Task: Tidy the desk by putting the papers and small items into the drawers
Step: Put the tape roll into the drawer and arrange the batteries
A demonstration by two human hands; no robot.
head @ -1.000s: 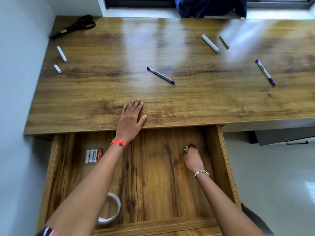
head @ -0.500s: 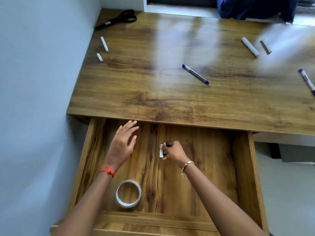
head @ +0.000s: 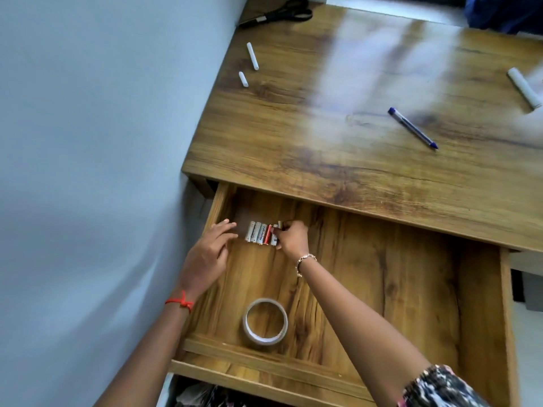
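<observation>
The wooden drawer (head: 476,304) is pulled out under the desk (head: 338,136). A row of white and red batteries (head: 258,232) lies at its back left. My right hand (head: 292,237) is shut on a small battery at the right end of that row. My left hand (head: 210,254) rests in the drawer just left of the row, fingers spread, holding nothing. A roll of tape (head: 266,321) lies near the drawer's front. On the desk lie a blue pen (head: 412,127), two white chalk pieces (head: 252,55) and black scissors (head: 279,12).
A white marker (head: 524,87) lies at the desk's right edge. A pale blue wall (head: 88,142) runs close along the left of desk and drawer. Dark blue cloth (head: 505,13) hangs at the back right. Patterned fabric (head: 205,396) shows below the drawer front.
The view has swung left. My right hand carried the small battery from the drawer's middle to the right end of the battery row. My left hand slid left beside the row.
</observation>
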